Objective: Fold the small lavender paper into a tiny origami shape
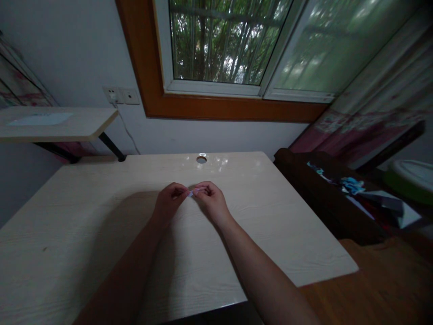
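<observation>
Both my hands meet over the middle of a pale wooden desk (101,234). My left hand (168,201) and my right hand (211,200) are closed in a pinch on a small pale pink strip (195,192), perhaps folded paper, held between their fingertips just above the desk top. Most of the strip is hidden by my fingers.
A cable hole (201,159) sits near the desk's far edge, below a window (219,45). A side shelf (50,124) juts out at the left under a wall socket (121,95). A dark wooden bed frame (324,198) with clutter stands at the right.
</observation>
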The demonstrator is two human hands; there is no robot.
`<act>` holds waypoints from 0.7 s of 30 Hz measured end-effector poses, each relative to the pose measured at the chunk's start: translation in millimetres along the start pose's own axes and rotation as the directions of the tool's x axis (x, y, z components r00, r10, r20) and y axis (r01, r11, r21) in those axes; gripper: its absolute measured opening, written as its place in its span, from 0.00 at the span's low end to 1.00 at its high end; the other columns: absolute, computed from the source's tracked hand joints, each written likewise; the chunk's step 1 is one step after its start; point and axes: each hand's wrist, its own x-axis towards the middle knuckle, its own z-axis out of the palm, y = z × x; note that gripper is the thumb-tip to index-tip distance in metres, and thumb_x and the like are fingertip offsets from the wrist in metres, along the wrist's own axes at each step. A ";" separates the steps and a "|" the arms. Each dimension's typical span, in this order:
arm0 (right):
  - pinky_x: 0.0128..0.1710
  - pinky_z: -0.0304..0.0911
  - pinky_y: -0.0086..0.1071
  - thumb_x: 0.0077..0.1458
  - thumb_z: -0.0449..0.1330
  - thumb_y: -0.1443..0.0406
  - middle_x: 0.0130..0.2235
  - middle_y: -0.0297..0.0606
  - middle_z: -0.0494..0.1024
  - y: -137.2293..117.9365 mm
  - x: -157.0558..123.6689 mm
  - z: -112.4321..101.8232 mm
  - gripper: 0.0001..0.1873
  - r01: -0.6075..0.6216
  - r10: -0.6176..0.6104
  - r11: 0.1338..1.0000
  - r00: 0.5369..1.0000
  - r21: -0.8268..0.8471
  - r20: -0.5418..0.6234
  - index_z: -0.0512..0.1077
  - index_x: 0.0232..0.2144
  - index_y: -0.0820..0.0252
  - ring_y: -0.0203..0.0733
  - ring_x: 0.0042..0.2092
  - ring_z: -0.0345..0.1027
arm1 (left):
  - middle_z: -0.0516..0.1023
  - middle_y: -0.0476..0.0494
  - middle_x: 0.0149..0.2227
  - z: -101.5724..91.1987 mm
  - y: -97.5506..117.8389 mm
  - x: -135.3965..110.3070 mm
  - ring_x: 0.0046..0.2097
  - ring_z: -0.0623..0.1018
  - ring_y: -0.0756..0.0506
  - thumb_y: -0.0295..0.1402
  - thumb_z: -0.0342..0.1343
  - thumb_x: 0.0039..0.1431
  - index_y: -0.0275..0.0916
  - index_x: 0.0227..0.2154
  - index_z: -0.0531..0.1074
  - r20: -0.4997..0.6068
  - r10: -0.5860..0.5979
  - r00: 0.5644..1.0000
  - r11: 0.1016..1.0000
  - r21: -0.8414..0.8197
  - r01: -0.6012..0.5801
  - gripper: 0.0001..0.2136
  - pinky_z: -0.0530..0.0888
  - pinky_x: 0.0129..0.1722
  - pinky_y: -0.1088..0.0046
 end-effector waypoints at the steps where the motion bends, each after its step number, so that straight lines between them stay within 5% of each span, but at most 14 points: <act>1: 0.37 0.67 0.31 0.42 0.71 0.63 0.31 0.34 0.80 -0.7 0.0 0.2 0.12 -0.005 0.006 1.000 1.000 0.020 -0.005 0.76 0.32 0.58 0.37 0.33 0.72 | 0.79 0.48 0.31 -0.1 -0.1 -0.1 0.33 0.78 0.48 0.36 0.64 0.53 0.39 0.31 0.75 -0.001 -0.004 1.000 1.000 -0.014 0.004 0.07 0.75 0.37 0.74; 17: 0.40 0.70 0.36 0.52 0.66 0.59 0.33 0.38 0.82 -4.6 1.9 -3.4 0.11 0.016 -0.008 0.990 0.998 0.143 -0.059 0.72 0.36 0.57 0.40 0.34 0.76 | 0.78 0.48 0.29 -0.4 -0.8 1.2 0.32 0.77 0.49 0.37 0.65 0.51 0.38 0.30 0.73 -0.012 -0.102 0.995 0.982 -0.161 0.098 0.09 0.73 0.34 0.74; 21: 0.39 0.69 0.34 0.51 0.67 0.57 0.33 0.38 0.81 0.6 2.4 -3.6 0.13 -0.045 0.044 0.994 0.999 0.102 0.020 0.75 0.35 0.59 0.39 0.34 0.75 | 0.78 0.49 0.29 -0.7 -3.1 1.6 0.32 0.77 0.49 0.37 0.65 0.50 0.38 0.31 0.73 -0.019 -0.120 0.993 0.979 -0.167 0.115 0.10 0.73 0.34 0.74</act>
